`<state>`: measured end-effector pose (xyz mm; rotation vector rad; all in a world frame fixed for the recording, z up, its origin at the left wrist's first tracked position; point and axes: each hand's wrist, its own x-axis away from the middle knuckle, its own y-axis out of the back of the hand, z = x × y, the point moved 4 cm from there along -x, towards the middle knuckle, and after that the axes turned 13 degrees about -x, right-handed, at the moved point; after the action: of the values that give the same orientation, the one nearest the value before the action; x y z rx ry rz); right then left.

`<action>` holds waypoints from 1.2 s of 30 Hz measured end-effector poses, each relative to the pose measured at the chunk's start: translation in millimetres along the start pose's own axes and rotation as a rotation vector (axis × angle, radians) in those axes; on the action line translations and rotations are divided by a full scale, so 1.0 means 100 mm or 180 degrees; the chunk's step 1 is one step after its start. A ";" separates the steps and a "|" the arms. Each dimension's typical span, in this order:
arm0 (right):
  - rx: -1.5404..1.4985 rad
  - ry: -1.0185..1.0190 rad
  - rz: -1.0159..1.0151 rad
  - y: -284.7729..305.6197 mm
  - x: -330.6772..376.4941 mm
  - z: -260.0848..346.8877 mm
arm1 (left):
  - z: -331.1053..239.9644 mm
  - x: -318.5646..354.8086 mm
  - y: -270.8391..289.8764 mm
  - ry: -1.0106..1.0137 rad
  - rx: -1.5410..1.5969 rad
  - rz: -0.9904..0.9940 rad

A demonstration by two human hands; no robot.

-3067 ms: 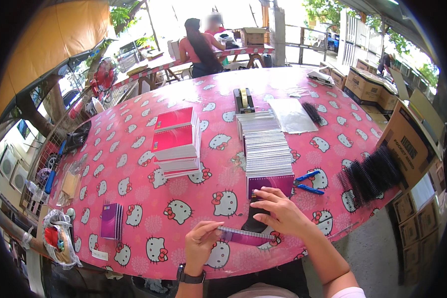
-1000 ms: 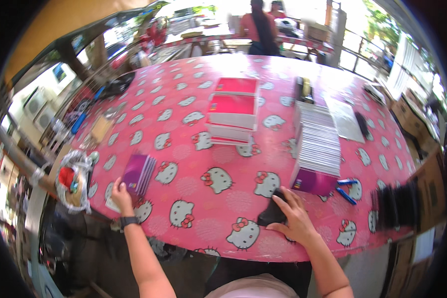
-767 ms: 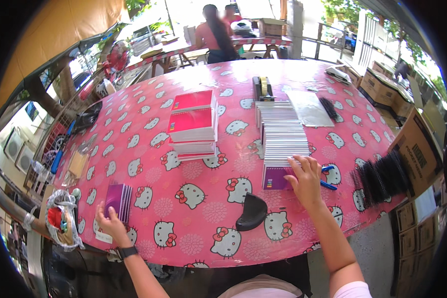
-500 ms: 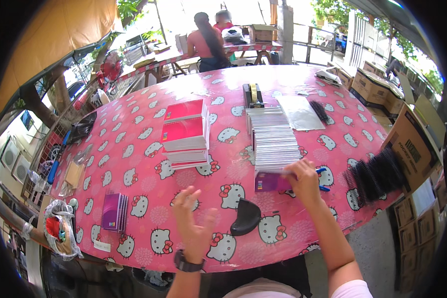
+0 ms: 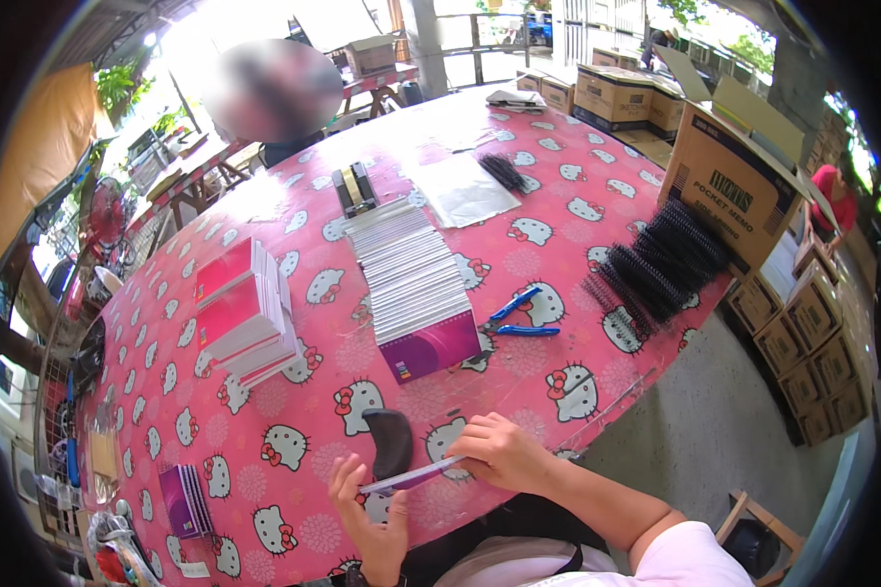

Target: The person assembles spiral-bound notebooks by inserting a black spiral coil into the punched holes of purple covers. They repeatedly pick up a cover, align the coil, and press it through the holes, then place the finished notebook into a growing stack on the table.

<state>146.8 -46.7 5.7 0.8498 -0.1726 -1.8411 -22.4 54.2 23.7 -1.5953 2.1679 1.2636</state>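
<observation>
A thin purple notebook [image 5: 423,476], seen almost edge-on, is held level between my hands near the table's front edge. My right hand [image 5: 504,452] pinches its right end. The fingers and thumb of my left hand [image 5: 370,514] are around its left end. Just beyond lies a black curved pad [image 5: 390,440]. Farther off, a long row of notebooks [image 5: 411,264] stands with white edges up, a purple cover [image 5: 431,349] facing me at its near end. Blue-handled pliers [image 5: 519,318] lie open to the right of that row.
Red-covered notebooks [image 5: 250,318] are stacked left of the row; several purple notebooks [image 5: 186,501] lie at the near left. A tape dispenser [image 5: 353,189] stands behind the row. Black spiral coils [image 5: 661,264] lie beside a cardboard box [image 5: 724,191] at right. Other people are in the background.
My right hand has brought a purple notebook from the row's near end toward me, and my left hand has closed on its other end. The pliers have come into full sight. The view has swung right.
</observation>
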 end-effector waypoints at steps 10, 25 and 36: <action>0.1467 -0.1190 -0.1781 1.75 0.11 -0.91 | -0.23 -0.01 -0.29 -0.1390 -0.0681 0.0865; 0.0996 -0.1442 -0.2126 2.06 0.25 -1.11 | -0.13 -0.05 -0.07 -0.1138 -0.0588 0.0900; -0.1321 -0.0884 0.0633 0.31 -0.17 -0.07 | -0.09 -0.08 -0.08 -0.1026 -0.0553 0.0925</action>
<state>177.7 -43.8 23.3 0.2778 -0.0428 -1.7164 -9.7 52.8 30.1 -1.0555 2.1811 1.6998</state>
